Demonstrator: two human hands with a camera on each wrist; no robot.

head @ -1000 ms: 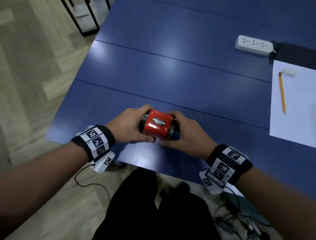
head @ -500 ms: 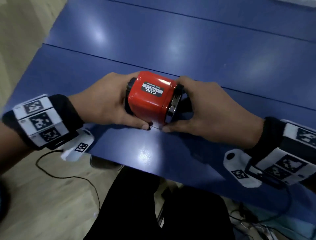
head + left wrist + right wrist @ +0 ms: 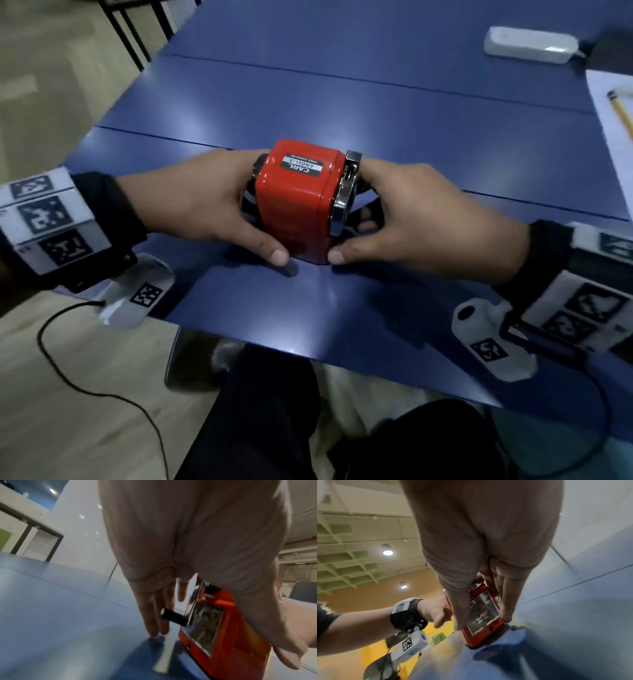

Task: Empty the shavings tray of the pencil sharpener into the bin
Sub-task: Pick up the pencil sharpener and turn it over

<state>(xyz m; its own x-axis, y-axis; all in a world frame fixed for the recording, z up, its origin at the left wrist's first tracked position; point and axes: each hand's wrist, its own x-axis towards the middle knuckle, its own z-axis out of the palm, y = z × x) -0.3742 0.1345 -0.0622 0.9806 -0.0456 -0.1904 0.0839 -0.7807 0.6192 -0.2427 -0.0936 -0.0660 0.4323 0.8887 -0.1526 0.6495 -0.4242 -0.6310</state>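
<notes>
We seem to be in an office or classroom-like workroom. A broad blue panelled tabletop [image 3: 394,113] fills most of the head view, with a white power strip [image 3: 531,44] at upper right and a sheet of white paper [image 3: 613,137] carrying a yellow pencil [image 3: 621,111] at the right edge. Pale wood-pattern flooring [image 3: 51,85] shows at left. In the right wrist view we see a pale green coffered grid ceiling [image 3: 342,568] with round recessed lamps [image 3: 387,552] at left.
</notes>
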